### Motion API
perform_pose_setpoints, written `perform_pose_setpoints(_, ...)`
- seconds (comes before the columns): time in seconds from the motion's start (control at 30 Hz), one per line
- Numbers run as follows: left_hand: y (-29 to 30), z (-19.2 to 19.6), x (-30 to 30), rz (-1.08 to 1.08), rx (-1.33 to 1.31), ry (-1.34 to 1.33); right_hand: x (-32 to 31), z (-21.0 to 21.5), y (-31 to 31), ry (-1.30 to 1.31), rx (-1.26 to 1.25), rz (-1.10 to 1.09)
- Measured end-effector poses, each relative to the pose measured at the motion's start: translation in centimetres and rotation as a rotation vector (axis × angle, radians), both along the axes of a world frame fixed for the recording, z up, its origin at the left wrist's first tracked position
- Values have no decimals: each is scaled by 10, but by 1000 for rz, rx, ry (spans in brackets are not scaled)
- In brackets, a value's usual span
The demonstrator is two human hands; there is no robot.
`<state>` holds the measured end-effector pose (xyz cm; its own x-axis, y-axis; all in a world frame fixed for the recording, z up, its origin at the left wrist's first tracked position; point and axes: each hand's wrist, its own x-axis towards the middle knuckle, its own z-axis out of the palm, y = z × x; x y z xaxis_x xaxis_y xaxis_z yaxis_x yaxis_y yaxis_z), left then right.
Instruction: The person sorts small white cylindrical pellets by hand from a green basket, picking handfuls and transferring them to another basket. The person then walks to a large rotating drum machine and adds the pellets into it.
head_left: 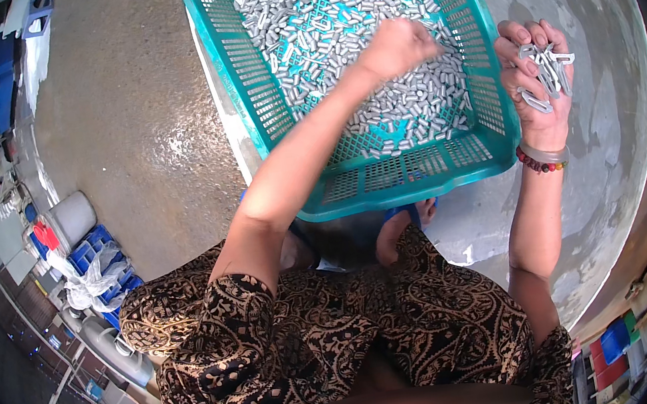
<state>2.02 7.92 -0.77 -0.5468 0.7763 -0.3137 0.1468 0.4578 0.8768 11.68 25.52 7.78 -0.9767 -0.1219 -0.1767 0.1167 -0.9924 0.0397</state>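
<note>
A teal plastic basket (410, 179) with slotted walls lies on the concrete floor in front of me, filled with several small grey metal pins (409, 107). My left hand (395, 46) reaches over the basket with its fingers curled closed just above the pins; what it holds, if anything, is hidden. My right hand (536, 75) is raised beside the basket's right rim, palm toward me, closed around a bundle of bent metal clips (548, 71). A beaded bracelet sits on that wrist.
Rough wet concrete floor (136, 120) surrounds the basket. Blue crates (100, 258) and a white bag stand at the left. Coloured boxes (616, 344) sit at the lower right. My foot in a blue sandal (402, 220) rests under the basket's near edge.
</note>
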Motion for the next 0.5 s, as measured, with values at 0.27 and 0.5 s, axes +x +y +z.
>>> perform_pose_setpoints(0.27,1,-25,3,-94,-11,305,4,-3,2,-18,17,-1)
perform_pose_setpoints(0.5,-10,1,-46,-185,-149,85,4,-2,9,-25,21,-15)
